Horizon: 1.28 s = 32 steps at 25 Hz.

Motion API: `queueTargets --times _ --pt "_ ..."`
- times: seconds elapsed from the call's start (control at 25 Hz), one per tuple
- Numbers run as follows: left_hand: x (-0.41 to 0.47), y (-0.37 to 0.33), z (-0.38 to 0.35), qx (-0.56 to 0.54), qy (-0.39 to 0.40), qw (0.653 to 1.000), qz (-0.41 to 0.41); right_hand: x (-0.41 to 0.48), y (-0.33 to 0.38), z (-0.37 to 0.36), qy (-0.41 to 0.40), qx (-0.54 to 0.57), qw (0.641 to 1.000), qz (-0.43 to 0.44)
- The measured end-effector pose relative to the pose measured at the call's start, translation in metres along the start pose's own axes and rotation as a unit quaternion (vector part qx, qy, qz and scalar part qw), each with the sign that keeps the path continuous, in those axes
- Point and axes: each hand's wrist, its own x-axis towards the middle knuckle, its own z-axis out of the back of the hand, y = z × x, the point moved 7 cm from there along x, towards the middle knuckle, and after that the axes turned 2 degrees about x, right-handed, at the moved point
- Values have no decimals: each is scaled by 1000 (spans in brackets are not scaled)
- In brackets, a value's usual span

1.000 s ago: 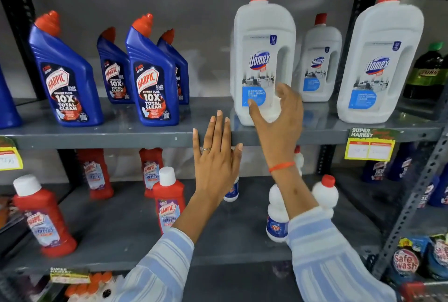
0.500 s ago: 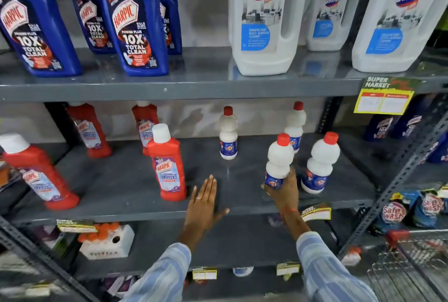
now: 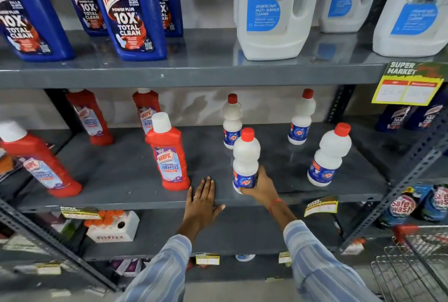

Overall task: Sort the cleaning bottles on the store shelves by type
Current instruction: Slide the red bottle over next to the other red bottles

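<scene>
While your right hand (image 3: 260,186) wraps the base of a small white plastic bottle with a red cap (image 3: 246,160) at the front edge of the grey metal middle shelf (image 3: 121,173), your left hand (image 3: 202,201) lies flat, fingers spread, beside it. Behind, three matching white bottles (image 3: 329,155) stand scattered right, red Harpic bathroom-cleaner bottles (image 3: 169,154) left. Top shelf looks grouped; you likely still need to bunch the whites.

We see even, moderately bright overhead light. Glare reflects off the upper shelf (image 3: 194,59). Soft shadows mark the back wall (image 3: 198,105). Wide-angle distortion bends edges; corners show blur.
</scene>
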Motion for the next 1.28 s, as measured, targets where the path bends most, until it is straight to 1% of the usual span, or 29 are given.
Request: queueTargets --times 0.08,0.28,0.56,0.64,0.72,0.76,0.8,0.88,0.92,0.96,1.0,1.04,1.08,1.12,1.16,1.2,1.24,1.28 --pt "0 1 0 9 -6 1000 6 3 4 -13 26 5 1000 6" --pt "-2 0 2 3 3 1000 12 7 5 -16 43 7 999 12" --pt "-1 -3 3 8 37 999 16 9 2 -18 48 21 999 2" --pt "-1 -4 4 18 58 998 25 9 3 -18 55 21 998 -3" --pt "-1 -5 11 3 70 997 27 6 4 -18 43 62 997 -1" --pt "-3 -7 16 -13 44 999 20 0 6 -16 12 83 996 8" --pt "-7 -9 25 -27 -16 1000 1 -9 11 -12 -41 92 994 28" --pt "-24 -14 52 -44 -178 982 -46 -31 30 -4 -172 75 977 103" --pt "-36 -12 62 -48 -249 966 -46 -45 44 -4 -229 62 960 150" --pt "-47 -6 70 -56 -307 950 -27 -59 60 -7 -270 62 941 195" --pt "-55 1 78 -64 -346 936 -1 -70 76 -12 -295 67 923 238" --pt "-60 11 85 -73 -369 926 24 -75 92 -21 -302 64 909 280" --pt "-64 24 91 -84 -381 920 44 -77 107 -34 -288 54 902 317" --pt "-66 41 93 -96 -385 916 59 -75 120 -52 -255 36 906 336" --pt "-70 60 92 -109 -382 915 70 -69 128 -74 -204 15 920 336" --pt "-73 80 90 -120 -376 915 78 -59 131 -97 -147 -12 937 318" --pt "-75 101 86 -127 -362 920 83 -47 131 -120 -101 -35 951 289" --pt "-75 121 82 -129 -336 929 86 -33 126 -137 -66 -43 967 243"
